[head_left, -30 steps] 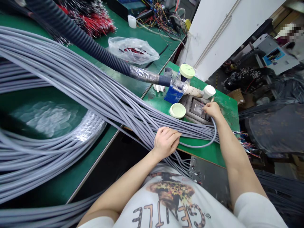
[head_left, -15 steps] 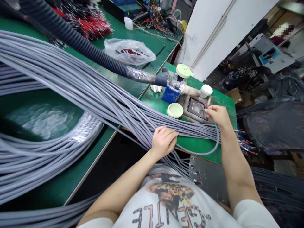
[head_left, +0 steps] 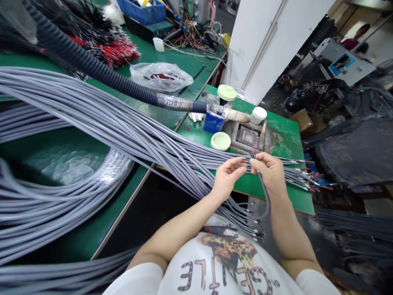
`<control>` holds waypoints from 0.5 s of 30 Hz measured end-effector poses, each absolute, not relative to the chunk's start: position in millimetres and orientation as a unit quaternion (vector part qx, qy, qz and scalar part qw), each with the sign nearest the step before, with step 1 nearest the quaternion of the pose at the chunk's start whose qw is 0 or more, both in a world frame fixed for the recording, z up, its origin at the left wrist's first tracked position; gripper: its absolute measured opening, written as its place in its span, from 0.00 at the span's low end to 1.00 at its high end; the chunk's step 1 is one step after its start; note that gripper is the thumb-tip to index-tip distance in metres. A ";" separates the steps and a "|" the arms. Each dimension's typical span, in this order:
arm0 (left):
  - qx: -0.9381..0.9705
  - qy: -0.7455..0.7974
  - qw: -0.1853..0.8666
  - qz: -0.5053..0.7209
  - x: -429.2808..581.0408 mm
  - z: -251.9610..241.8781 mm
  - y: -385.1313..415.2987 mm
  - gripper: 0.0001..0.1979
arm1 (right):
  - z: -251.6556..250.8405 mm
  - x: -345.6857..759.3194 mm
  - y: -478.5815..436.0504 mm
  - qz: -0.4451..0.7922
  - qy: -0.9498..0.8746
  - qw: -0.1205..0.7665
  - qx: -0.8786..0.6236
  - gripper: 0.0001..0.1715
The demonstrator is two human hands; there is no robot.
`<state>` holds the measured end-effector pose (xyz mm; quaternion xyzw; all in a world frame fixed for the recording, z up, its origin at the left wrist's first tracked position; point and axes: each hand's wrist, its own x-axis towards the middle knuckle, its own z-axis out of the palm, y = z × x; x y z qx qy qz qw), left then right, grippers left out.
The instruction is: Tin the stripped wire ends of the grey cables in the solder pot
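My right hand (head_left: 268,172) pinches the stripped end of a grey cable (head_left: 265,200), its thin red and dark wires (head_left: 253,153) poking up past the fingertips. From there the cable curves down toward my body. Close to its left, my left hand (head_left: 229,176) has thumb and fingers apart, with nothing visible between them. Both hands are over a thick bundle of grey cables (head_left: 159,135) that runs across to the right. Just beyond them is a grimy square solder pot (head_left: 248,136) with a shiny surface. Bare wire ends (head_left: 315,177) fan out at the bundle's right end.
A black corrugated hose (head_left: 123,84) ends in a nozzle beside the pot, near a blue box (head_left: 213,122). Around it stand a pale green lid (head_left: 220,141), a lidded tub (head_left: 226,92) and a white cup (head_left: 258,115). A plastic bag (head_left: 161,76) lies behind; a person (head_left: 356,39) is far right.
My right hand has drawn the cable end back from the solder pot toward me. My left hand has lifted off the bundle and moved right, beside it.
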<state>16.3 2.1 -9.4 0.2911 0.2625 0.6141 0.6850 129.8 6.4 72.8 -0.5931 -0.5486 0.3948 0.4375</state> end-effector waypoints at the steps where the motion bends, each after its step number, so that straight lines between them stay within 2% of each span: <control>1: 0.257 0.246 0.701 0.618 22.8 -6.4 2.0 0.13 | 70.4 127.7 3.9 0.402 -0.547 0.438 -0.589 0.10; 4: 0.213 0.234 0.711 0.628 30.9 0.8 1.8 0.08 | 65.4 129.1 -0.3 0.413 -0.541 0.446 -0.581 0.10; 7: 0.186 0.229 0.730 0.616 24.4 6.0 1.0 0.08 | 67.9 139.7 -2.5 0.441 -0.488 0.536 -0.529 0.15; 10: 0.147 0.209 0.765 0.591 13.0 7.7 -0.6 0.11 | 76.2 151.1 -7.3 0.541 -0.376 0.622 -0.423 0.24; 15: 0.130 0.183 0.788 0.573 3.3 4.1 -3.7 0.09 | 81.9 157.2 -18.8 0.638 -0.284 0.637 -0.326 0.26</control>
